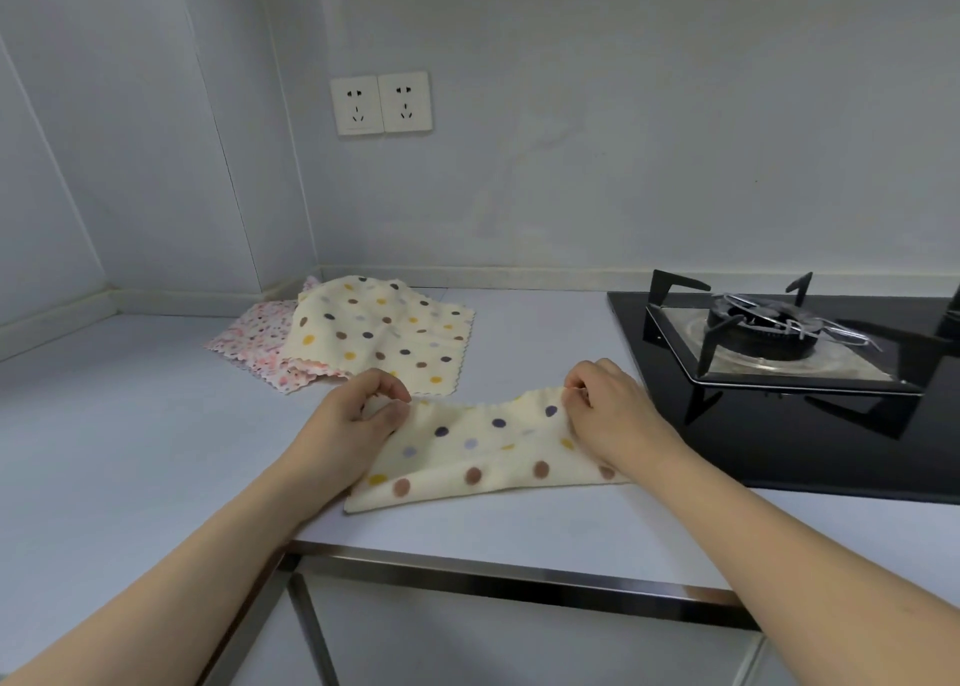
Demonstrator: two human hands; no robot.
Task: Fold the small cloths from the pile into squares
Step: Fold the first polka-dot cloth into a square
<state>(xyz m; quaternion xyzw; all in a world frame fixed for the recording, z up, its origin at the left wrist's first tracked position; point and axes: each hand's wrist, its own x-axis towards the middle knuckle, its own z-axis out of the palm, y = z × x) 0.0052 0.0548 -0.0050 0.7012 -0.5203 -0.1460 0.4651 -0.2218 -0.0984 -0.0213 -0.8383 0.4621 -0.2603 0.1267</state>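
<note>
A cream cloth with coloured dots (483,456) lies near the front of the white counter (130,425), its far edge raised off the surface. My left hand (358,415) pinches the far left corner of that cloth. My right hand (608,410) pinches the far right corner. The near edge rests flat on the counter. Behind it sits the pile: another cream dotted cloth (384,332) lying on top of a pink speckled cloth (254,342).
A black gas hob (779,425) with a burner and metal pan supports (763,326) fills the right side, close to my right hand. Two wall sockets (382,103) are on the back wall. The counter's metal-trimmed front edge (519,581) runs below my forearms.
</note>
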